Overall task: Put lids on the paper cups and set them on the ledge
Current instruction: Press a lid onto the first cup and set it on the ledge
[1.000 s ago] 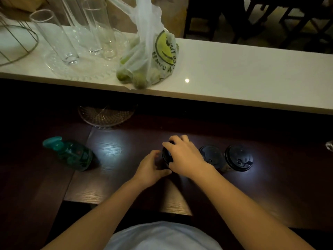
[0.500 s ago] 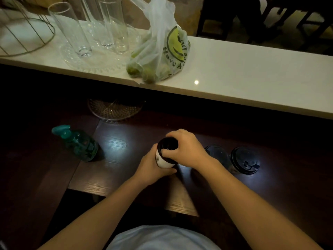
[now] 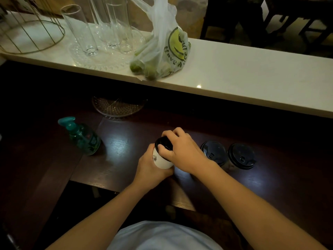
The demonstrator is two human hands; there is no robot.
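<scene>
We press a lid onto a cup at the tabletop

Our left hand [image 3: 149,170] grips the white paper cup [image 3: 160,160], and our right hand [image 3: 185,150] curls its fingers over the black lid [image 3: 163,144]. A capped cup [image 3: 214,152] and its neighbour [image 3: 241,156] stand just right. Next, we judge, we snap the rim home and lift the cup to the ledge [image 3: 252,78].

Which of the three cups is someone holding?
The left cup, tilted, its white side showing: the left hand grips its body and the right hand grips its lid. The middle cup and right cup stand untouched on the table.
</scene>
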